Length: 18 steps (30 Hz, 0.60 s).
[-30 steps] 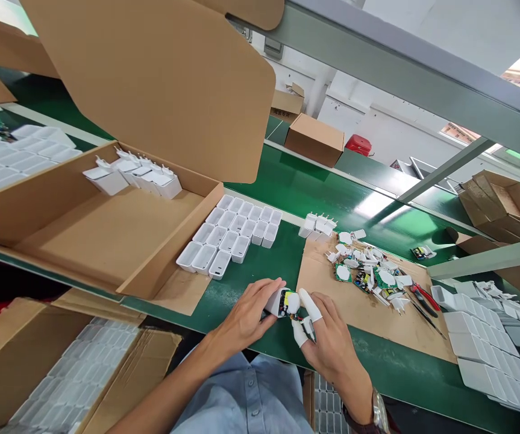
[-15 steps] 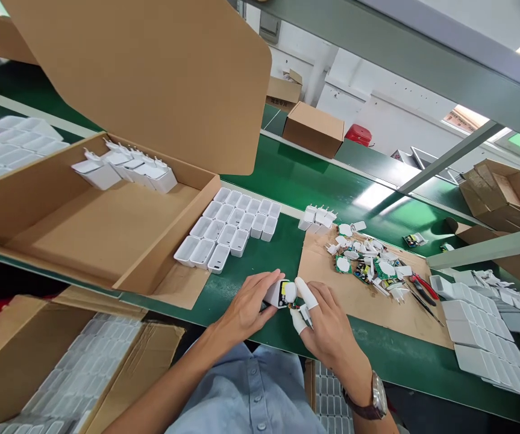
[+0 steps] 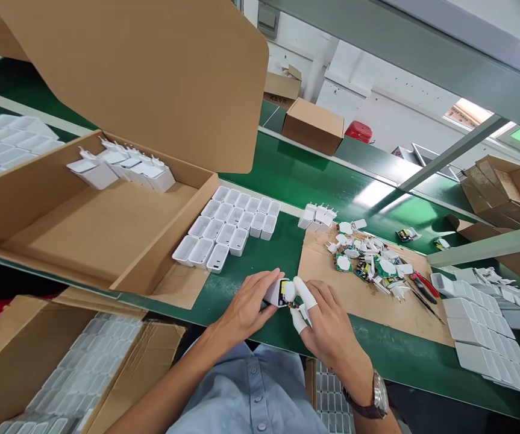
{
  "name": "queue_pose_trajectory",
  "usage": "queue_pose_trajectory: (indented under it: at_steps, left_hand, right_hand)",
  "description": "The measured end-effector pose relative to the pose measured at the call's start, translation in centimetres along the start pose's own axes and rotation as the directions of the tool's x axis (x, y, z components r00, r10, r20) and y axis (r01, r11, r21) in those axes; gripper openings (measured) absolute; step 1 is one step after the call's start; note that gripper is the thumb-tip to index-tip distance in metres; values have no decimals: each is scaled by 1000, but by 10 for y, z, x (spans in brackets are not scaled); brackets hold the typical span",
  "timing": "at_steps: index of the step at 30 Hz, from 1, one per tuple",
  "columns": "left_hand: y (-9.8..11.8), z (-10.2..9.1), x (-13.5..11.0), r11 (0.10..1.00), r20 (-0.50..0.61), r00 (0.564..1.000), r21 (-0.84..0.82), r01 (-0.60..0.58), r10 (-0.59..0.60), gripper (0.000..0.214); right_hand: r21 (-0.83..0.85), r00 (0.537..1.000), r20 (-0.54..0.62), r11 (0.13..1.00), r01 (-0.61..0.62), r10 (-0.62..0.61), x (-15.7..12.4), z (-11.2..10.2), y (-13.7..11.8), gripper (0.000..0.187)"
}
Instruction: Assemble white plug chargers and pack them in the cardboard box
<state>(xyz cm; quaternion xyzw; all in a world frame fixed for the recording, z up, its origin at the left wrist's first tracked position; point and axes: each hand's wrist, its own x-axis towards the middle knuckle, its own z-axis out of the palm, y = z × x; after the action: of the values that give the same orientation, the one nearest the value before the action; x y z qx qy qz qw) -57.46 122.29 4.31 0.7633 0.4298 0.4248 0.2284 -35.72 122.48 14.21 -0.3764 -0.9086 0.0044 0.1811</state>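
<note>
My left hand [image 3: 248, 304] grips a small white charger housing [image 3: 274, 290] just above the green table [image 3: 287, 181], fingers wrapped round it. A circuit board with yellow and black parts [image 3: 285, 293] shows in the housing's open end. My right hand [image 3: 327, 325], with white finger cots on thumb and forefinger, pinches that board end against the housing. The two hands meet at the table's near edge.
A block of empty white housings [image 3: 230, 229] stands left of the hands. A cardboard sheet [image 3: 359, 301] to the right carries loose boards, plug caps and red-handled cutters [image 3: 422, 286]. An open carton [image 3: 92, 223] holds finished chargers [image 3: 124, 170]. More white shells [image 3: 481, 337] lie far right.
The hands and the housing stay almost still; only the view has shifted slightly.
</note>
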Motion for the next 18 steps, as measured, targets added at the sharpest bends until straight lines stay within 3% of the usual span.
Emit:
queue_pose_trajectory:
  at_steps: [5, 11, 15, 18]
  left_hand:
    - [2, -3, -1, 996, 23, 999, -85, 33, -31, 84]
    - [9, -13, 1, 942, 167, 977, -284, 177, -133, 88]
    - [11, -15, 1, 939, 56, 985, -296, 174, -165, 79]
    - [10, -14, 0, 945, -23, 985, -288, 156, -170, 77]
  right_hand:
    - [174, 1000, -5, 984, -22, 23, 0, 1, 3, 75]
    - [405, 987, -94, 911, -79, 127, -4, 11, 20, 50]
    - [430, 997, -45, 902, -31, 56, -6, 30, 23, 44]
    - [394, 996, -82, 919, 8, 27, -6, 45, 19, 42]
